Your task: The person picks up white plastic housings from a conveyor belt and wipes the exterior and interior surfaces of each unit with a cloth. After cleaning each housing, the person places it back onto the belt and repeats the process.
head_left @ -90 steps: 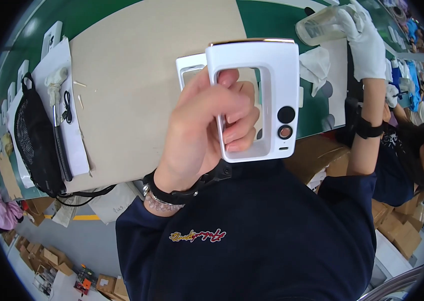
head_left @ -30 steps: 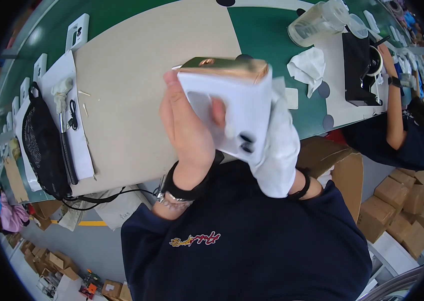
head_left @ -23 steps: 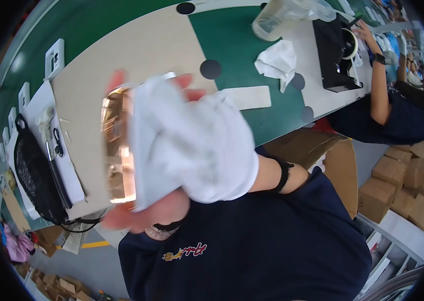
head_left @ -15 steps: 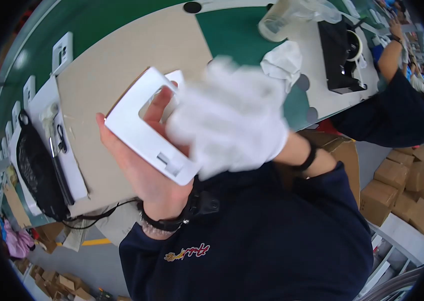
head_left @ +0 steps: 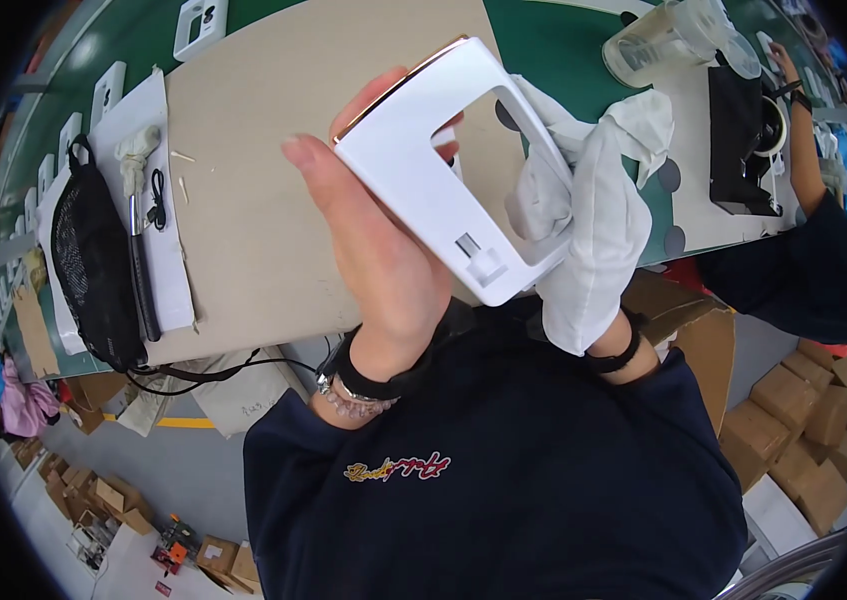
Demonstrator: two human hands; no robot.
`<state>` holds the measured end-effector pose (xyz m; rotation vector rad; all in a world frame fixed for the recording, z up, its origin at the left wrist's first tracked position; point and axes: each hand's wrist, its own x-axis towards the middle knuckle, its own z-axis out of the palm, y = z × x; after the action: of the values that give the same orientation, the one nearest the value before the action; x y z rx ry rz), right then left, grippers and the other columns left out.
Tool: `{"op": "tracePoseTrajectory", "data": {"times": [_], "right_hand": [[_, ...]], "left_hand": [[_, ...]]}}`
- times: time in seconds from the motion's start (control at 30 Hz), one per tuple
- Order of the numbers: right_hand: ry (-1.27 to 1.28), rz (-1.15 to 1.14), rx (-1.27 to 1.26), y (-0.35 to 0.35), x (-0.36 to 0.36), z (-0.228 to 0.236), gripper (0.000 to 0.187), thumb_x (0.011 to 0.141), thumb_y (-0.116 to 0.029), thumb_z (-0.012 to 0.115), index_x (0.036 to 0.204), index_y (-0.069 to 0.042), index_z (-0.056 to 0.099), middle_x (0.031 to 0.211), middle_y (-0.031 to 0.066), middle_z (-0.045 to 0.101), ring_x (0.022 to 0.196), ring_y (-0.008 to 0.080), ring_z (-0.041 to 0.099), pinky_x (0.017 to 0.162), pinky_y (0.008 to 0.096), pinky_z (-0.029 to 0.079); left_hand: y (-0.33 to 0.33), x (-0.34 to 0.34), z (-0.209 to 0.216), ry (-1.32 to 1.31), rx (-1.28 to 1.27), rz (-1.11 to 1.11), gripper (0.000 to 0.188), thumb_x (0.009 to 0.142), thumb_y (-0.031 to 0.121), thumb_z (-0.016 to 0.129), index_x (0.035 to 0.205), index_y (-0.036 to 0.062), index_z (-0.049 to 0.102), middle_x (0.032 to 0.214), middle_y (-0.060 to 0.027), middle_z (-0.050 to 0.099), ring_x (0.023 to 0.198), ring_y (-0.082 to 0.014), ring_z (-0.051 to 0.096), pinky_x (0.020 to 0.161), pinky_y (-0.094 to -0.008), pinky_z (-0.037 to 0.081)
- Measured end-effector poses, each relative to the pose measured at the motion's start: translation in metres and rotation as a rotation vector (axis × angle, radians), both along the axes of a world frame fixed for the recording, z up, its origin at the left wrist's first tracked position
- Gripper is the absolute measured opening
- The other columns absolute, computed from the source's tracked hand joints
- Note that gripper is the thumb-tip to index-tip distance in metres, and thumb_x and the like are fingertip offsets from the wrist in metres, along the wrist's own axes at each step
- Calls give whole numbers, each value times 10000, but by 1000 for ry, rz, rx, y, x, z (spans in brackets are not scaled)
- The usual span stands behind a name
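Observation:
Both my hands hold a white plastic housing (head_left: 398, 145), tilted above the table. It has a large rounded opening, a small slot near its lower corner and a thin copper-coloured edge at the upper left. My bare left hand (head_left: 388, 255) supports it from the left and beneath, thumb out at the side, with some fingertips showing through the opening. My right hand (head_left: 598, 235), in a white glove, closes round the right-hand bar; part of the glove shows inside the opening. Its fingertips are partly hidden. Beyond the glove lies a crumpled white cloth (head_left: 643, 125).
On the left are a black mesh pouch (head_left: 93, 260), a black-handled tool (head_left: 143, 270) with a wrapped head, and a cable (head_left: 156, 200). Another white housing (head_left: 201, 30) is farther back. A clear jar (head_left: 633, 50), tape dispenser (head_left: 733, 150) and co-worker's arm (head_left: 805, 150) are right.
The housing has moved up and to the right with my left hand. My gloved right hand, blurred over it before, now grips its right-hand bar. The view has shifted.

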<state>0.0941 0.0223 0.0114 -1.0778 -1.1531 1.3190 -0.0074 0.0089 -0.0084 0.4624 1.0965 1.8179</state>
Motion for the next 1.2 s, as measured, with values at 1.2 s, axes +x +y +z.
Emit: {"op": "tracePoseTrajectory", "data": {"times": [1.2], "right_hand": [[-533,147,1106,36,9,8,474,771,-137,552,1126,106,353,747,113,562,637,159,525,551,246,412]], "left_hand": [[7,5,41,-409,-247,-356,268,806,273,527,961,60,471,901,-5,534,844,-98,511,709,-292,424]]}}
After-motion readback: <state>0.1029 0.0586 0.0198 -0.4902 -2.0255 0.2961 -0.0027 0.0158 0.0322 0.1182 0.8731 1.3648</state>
